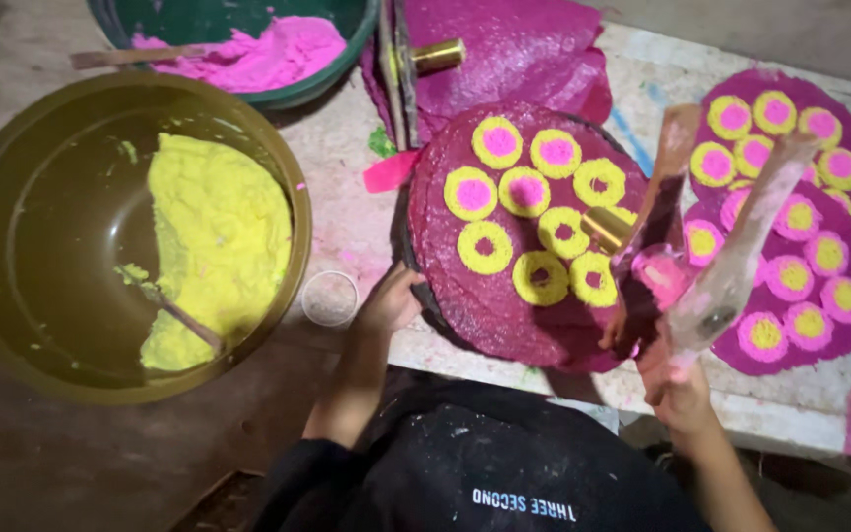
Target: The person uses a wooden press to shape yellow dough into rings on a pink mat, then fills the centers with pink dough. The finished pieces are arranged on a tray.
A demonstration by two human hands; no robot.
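Note:
A round dark plate [424, 296] carries a magenta sheet [494, 305] dotted with several yellow rings [485, 246]. Some rings have pink centres and others show the bare sheet. My left hand [391, 300] grips the plate's near left edge. My right hand [677, 389] is closed on a two-armed wooden press tool [731, 266] smeared with pink. The tool's brass tube tip [605, 229] sits over the right side of the sheet, among the rings.
A big olive bowl [12, 197] at left holds yellow paste [214, 236] and a spoon. A green bowl [337, 79] behind holds pink paste and a stick. Decorated magenta sheets [800, 246] lie at right, plain ones [514, 59] and another brass-tipped tool [435, 56] behind. A small clear ring [330, 298] lies near my left hand.

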